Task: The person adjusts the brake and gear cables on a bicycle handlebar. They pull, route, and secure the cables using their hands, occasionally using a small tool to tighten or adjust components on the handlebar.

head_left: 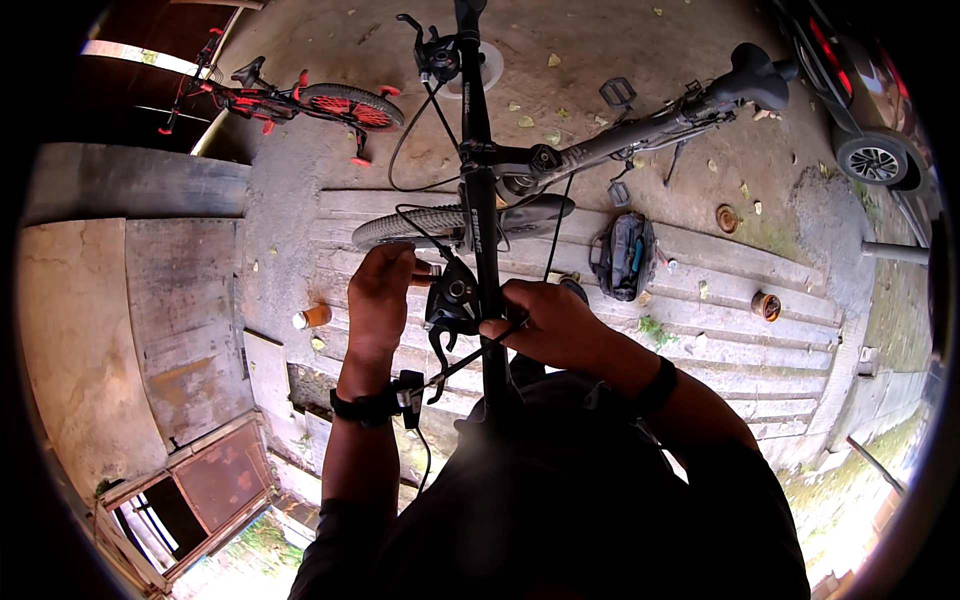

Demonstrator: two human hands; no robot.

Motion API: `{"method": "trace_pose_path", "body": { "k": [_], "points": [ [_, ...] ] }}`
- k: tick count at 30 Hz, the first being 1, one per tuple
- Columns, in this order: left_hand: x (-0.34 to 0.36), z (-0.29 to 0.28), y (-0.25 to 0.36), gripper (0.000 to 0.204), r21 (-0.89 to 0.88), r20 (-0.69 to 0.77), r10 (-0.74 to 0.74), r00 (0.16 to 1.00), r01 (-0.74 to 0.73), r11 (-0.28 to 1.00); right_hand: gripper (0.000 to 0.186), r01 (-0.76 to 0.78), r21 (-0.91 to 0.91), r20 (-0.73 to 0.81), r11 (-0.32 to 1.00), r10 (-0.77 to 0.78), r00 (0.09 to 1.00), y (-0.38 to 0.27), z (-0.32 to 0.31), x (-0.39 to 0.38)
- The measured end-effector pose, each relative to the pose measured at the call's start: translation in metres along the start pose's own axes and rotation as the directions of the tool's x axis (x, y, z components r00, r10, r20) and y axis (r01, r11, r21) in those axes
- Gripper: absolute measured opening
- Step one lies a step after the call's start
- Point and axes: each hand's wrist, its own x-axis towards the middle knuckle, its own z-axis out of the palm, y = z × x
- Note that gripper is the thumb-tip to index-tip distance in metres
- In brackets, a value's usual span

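Observation:
A bicycle's black handlebar (481, 215) runs up the middle of the view, with a black shifter and brake lever unit (457, 294) on its near part. My left hand (380, 295) is closed just left of this unit, fingertips pinched at its far side; what they hold is too small to make out. From across the bar, my right hand (545, 322) presses its thumb and fingers together by the unit, around a thin black cable (470, 358) that slants toward my left wrist. Below the bar shows the front wheel (410, 225). Both wrists wear black bands.
The bicycle's saddle (755, 78) points to the far right. A black-and-red bicycle (300, 100) lies far left. On the ground are a grey bag (624, 256), an orange jar (312, 317) and a rusty tin (766, 306). A car (870, 110) stands far right. Shallow ridged steps cross the floor.

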Motion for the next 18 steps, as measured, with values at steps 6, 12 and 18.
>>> {"method": "trace_pose_path", "body": {
  "k": [6,12,18],
  "points": [
    [-0.0015,-0.0008,0.0,0.019,-0.008,-0.001,0.019,1.0,-0.019,1.0,0.041,0.028,0.018,-0.007,0.999,-0.028,1.0,0.0059,0.0028,0.0015],
    [-0.0032,0.0003,0.0046,0.02,-0.007,-0.011,0.009,1.0,-0.009,1.0,0.041,0.029,0.025,-0.021,0.999,-0.028,0.999,0.0058,0.0032,0.001],
    [-0.0051,-0.0003,0.0052,0.019,-0.015,-0.012,0.011,1.0,-0.011,1.0,0.034,0.069,-0.028,-0.031,0.997,-0.07,0.997,0.0092,0.0036,0.0023]
  ]
}}
